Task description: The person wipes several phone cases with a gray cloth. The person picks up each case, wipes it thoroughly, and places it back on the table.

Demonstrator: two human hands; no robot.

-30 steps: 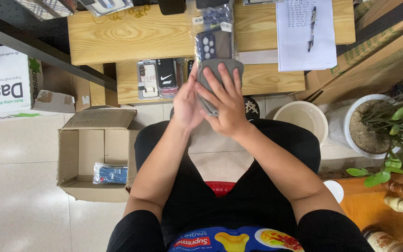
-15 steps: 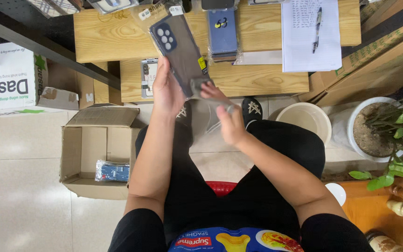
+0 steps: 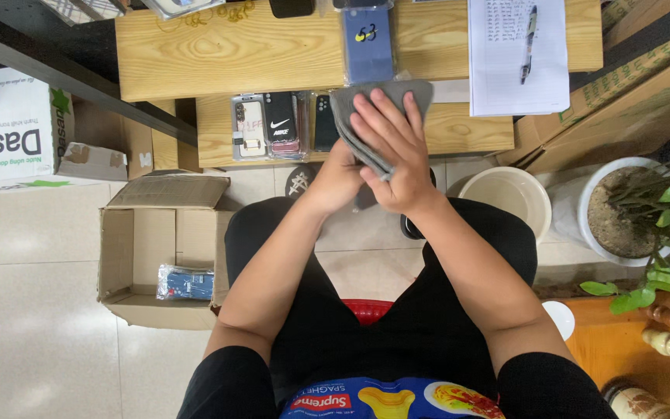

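Above the lap, right hand point(image 3: 391, 151) lies spread, pressing a grey cloth point(image 3: 366, 116) against the left hand point(image 3: 335, 180), which grips a case, mostly hidden beneath.

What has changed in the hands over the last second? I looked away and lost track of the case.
Half a second ago the left hand held the grey phone case up, back showing, the right hand lower. Now the case is down between both hands, the right palm flat over it. The open cardboard box, packaged cases on the wooden bench, paper and pen stayed put.
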